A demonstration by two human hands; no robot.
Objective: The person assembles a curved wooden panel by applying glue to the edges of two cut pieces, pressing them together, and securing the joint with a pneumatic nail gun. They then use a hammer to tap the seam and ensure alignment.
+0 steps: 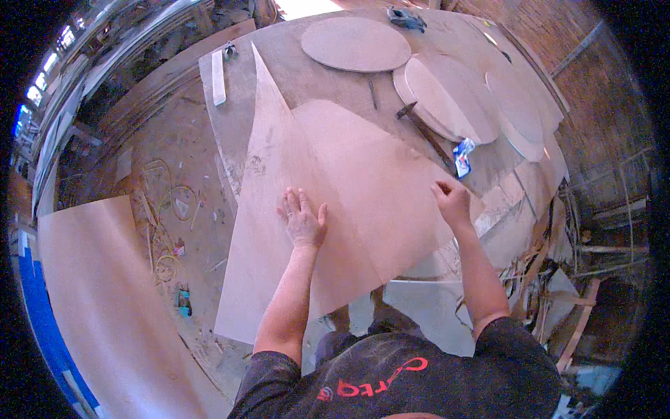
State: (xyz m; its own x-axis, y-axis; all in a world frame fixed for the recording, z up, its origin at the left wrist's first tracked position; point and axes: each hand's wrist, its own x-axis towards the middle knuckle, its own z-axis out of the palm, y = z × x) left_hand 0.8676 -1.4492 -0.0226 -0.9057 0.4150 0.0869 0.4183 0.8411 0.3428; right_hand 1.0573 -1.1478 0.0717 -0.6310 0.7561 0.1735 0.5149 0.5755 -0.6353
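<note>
A thin, pale wood sheet (262, 279) with a long pointed tip slants across the worktable in front of me. Pressed flat on it, fingers spread, is my left hand (303, 220). Beside and partly against it lies a broader sheet (377, 188) of the same pale board, rounded at its far end. At that sheet's right edge my right hand (451, 200) is closed, thumb and fingers pinched together; what they hold, if anything, I cannot make out. Just beyond this hand are a blue-and-white packet (463, 157) and a hammer (426, 133).
An oval board (356, 45) lies at the far side of the table, with more oval boards (453, 101) stacked to the right. A dark power tool (406, 19) sits at the back. On the left, a large curved sheet (112, 279) stands above a littered floor (174, 150).
</note>
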